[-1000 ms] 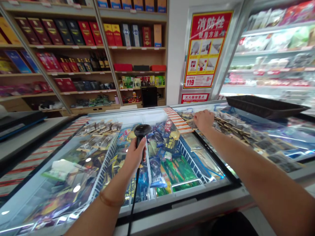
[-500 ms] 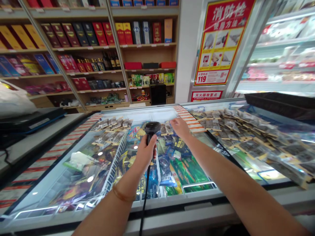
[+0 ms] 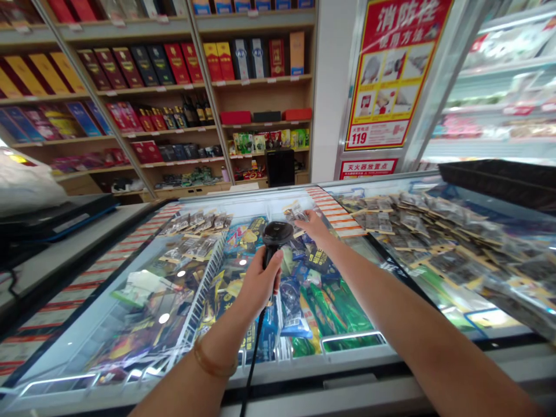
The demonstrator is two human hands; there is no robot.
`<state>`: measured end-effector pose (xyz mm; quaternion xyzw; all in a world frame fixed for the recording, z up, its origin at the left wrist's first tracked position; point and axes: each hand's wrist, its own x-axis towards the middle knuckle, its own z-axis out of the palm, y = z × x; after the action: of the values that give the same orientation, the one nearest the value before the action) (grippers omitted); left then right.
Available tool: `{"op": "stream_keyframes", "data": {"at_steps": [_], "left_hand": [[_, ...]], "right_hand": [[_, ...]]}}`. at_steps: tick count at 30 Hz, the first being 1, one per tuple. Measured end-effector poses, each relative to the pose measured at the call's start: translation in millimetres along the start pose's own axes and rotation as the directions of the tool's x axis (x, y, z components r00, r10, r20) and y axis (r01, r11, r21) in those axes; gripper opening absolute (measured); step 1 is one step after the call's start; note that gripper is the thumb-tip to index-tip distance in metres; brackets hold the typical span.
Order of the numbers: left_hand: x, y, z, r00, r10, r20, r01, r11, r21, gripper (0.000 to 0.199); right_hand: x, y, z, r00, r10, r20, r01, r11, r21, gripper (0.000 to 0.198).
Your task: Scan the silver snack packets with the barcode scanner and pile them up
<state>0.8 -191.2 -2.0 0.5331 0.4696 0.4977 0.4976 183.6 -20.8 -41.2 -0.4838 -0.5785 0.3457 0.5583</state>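
Observation:
My left hand (image 3: 259,281) is wrapped round the handle of a black barcode scanner (image 3: 278,233), whose cord trails down toward me. The scanner's head is held over the glass top of a chest freezer (image 3: 343,362). Just beyond it, my right hand (image 3: 316,227) pinches a small clear packet with a tan edge (image 3: 293,211), tilted up off the glass. Similar packets (image 3: 195,246) lie in a loose group to the left, and a larger heap of them (image 3: 417,223) spreads over the glass on the right. Bagged frozen goods (image 3: 334,304) show through the glass below.
A black tray (image 3: 495,182) rests at the right rear of the freezer. At the left, a counter holds a dark flat device (image 3: 61,214) and a white plastic bag (image 3: 26,182). Shelves of boxed goods (image 3: 260,98) and a red poster (image 3: 395,75) stand behind.
My right hand has closed on the small packet and lifted it from the glass, tilting it. My left hand has brought the scanner slightly right and nearer to me.

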Motion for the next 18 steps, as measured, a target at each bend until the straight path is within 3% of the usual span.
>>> {"op": "stream_keyframes", "data": {"at_steps": [2, 4, 8, 13, 18], "left_hand": [[-3.1, 2.4, 0.9, 1.0, -0.001, 0.02, 0.001, 1.0, 0.002, 0.054], [-5.5, 3.6, 1.8, 0.999, 0.001, 0.045, -0.002, 1.0, 0.002, 0.054], [-6.9, 0.2, 3.0, 0.996, 0.017, 0.092, -0.018, 1.0, 0.015, 0.053], [-4.3, -9.6, 3.2, 0.993, 0.021, 0.119, -0.024, 0.999, 0.022, 0.053], [-2.7, -15.5, 3.1, 0.993, 0.028, 0.117, -0.03, 0.999, 0.015, 0.054]], "right_hand": [[0.4, -3.3, -3.5, 0.998, 0.023, 0.055, -0.039, 0.949, 0.313, 0.05], [-0.9, -6.9, -5.7, 0.991, 0.038, 0.13, -0.096, 0.871, 0.481, 0.053], [-4.4, -11.7, -4.6, 0.99, 0.068, 0.126, -0.126, 0.835, 0.535, 0.054], [-7.7, -17.1, 1.7, 0.995, 0.06, 0.081, -0.096, 0.81, 0.579, 0.036], [-9.9, -22.2, 2.1, 0.993, 0.043, 0.112, -0.104, 0.776, 0.622, 0.032]]}}
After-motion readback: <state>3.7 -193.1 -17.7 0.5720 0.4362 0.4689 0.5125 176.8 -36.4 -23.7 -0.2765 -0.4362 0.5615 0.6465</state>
